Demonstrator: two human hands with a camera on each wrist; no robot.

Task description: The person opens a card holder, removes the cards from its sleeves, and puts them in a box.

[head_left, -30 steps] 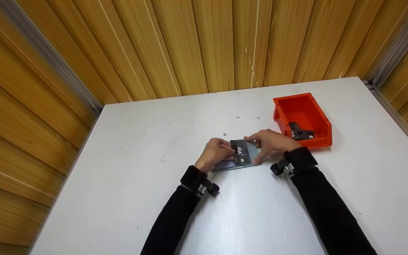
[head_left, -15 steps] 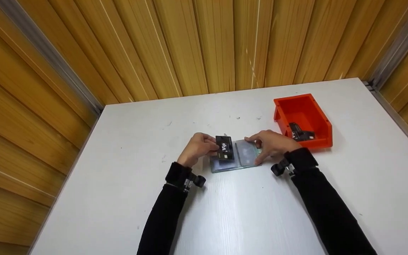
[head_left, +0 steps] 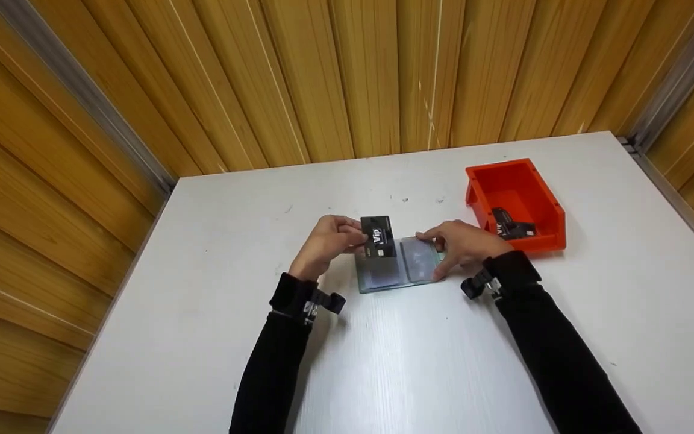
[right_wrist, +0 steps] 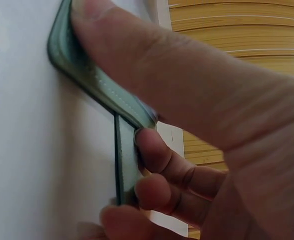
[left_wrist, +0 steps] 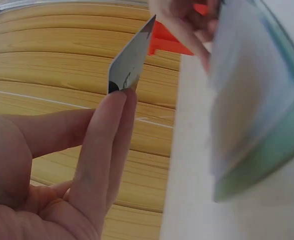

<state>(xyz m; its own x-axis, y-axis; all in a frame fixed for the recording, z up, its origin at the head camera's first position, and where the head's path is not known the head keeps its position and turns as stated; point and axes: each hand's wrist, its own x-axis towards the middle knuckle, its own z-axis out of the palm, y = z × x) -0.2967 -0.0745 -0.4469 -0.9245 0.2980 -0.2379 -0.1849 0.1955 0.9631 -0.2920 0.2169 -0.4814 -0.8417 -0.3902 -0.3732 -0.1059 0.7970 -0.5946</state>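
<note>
My left hand [head_left: 329, 241] pinches a black card [head_left: 377, 235] with "Vip" printed on it, between thumb and fingers. The card is raised and overlaps the upper left part of an open card holder [head_left: 420, 264], which has clear sleeves and a green edge. In the left wrist view, the card [left_wrist: 131, 60] tilts up from the fingertips, apart from the holder. At the holder's right end, my right hand [head_left: 470, 242] grips it, thumb at the near corner and fingers at the far edge. A green strap [right_wrist: 127, 160] sticks out by those fingers in the right wrist view.
A red plastic bin [head_left: 555, 208] stands at the right, just beyond my right hand. Several black cards [head_left: 512, 228] lie inside it. The white table [head_left: 250, 337] ends at a wood-patterned wall [head_left: 299, 78] at the back.
My left hand has moved left and away from me with the black card, off the holder's right sleeve, baring the sleeves. My right hand stays in place on the holder.
</note>
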